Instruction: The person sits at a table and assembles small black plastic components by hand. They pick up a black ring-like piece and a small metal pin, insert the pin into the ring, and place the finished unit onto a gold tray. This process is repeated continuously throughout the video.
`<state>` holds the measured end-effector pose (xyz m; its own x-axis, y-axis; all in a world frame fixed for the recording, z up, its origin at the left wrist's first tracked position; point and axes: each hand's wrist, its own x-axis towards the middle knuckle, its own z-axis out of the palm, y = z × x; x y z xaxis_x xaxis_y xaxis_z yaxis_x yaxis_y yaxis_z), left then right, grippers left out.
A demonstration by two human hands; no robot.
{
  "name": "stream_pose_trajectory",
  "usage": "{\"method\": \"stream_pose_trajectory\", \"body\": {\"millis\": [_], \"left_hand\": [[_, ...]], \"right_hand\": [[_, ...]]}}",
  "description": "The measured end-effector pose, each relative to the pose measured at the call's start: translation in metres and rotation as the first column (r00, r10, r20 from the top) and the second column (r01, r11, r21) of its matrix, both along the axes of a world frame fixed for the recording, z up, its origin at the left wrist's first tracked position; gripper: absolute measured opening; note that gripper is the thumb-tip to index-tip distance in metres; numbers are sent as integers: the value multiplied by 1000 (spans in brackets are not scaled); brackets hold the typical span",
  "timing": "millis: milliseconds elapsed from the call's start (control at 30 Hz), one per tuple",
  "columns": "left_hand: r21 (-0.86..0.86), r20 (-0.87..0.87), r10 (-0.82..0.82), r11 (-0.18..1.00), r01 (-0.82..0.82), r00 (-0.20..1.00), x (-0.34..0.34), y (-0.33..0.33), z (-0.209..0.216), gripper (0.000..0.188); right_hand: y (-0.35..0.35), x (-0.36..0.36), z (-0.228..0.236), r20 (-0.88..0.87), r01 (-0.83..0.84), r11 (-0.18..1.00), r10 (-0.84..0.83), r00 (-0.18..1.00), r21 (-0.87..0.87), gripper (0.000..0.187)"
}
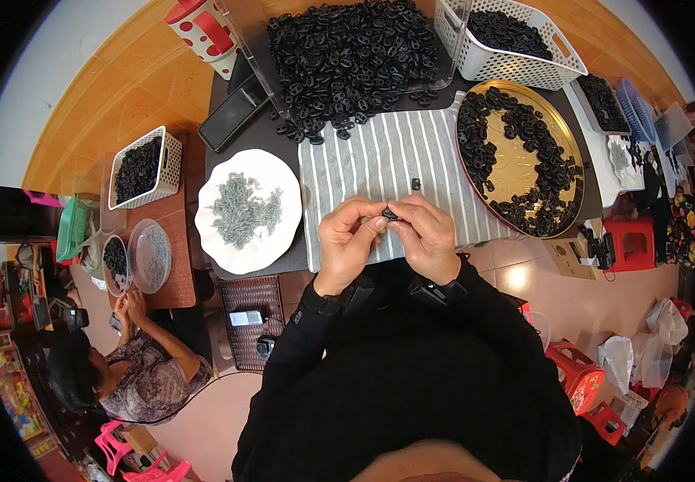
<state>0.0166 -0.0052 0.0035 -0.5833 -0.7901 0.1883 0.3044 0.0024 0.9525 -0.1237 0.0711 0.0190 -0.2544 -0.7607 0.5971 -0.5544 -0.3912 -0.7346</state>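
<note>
Above the striped cloth [355, 173]: held at its near side, one small black plastic piece [391, 214].
Left hand [346, 243]: closed in a thumb-and-finger pinch on that piece.
Right hand [426, 241]: pinching the same piece from the other side; mostly covered, perhaps a two-holed link.
Lone black piece [416, 184]: lying just beyond, on the cloth.
White scalloped plate [273, 169]: at left, piled with tiny grey slivers [243, 210].
Round gold tray [509, 175]: at right, strewn with black pieces [476, 153].

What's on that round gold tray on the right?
Many small black pieces lie on the gold tray, leaving part of it bare. The surface beneath them and any buried pieces cannot be seen.
</note>
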Motion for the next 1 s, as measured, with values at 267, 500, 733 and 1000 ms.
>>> {"method": "stream_pose_trajectory", "body": {"millis": [267, 500, 733, 1000], "left_hand": [[7, -15, -6, 1000, 6, 1000, 2, -1, -1, 17], [-9, -2, -33, 999, 33, 999, 3, -3, 0, 20], [11, 6, -71, 997, 71, 997, 1, 1, 13, 22], [-65, 63, -41, 997, 45, 997, 2, -1, 1, 22]], "right_hand": [[-1, 2, -1, -29, -5, 1000, 4, 1000, -25, 28], [3, 3, 1, 275, -99, 992, 75, 959, 76, 23], [29, -40, 35, 712, -441, 775, -16, 702, 453, 19], [-16, -168, 157, 622, 9, 965, -175, 763, 261, 45]]}}
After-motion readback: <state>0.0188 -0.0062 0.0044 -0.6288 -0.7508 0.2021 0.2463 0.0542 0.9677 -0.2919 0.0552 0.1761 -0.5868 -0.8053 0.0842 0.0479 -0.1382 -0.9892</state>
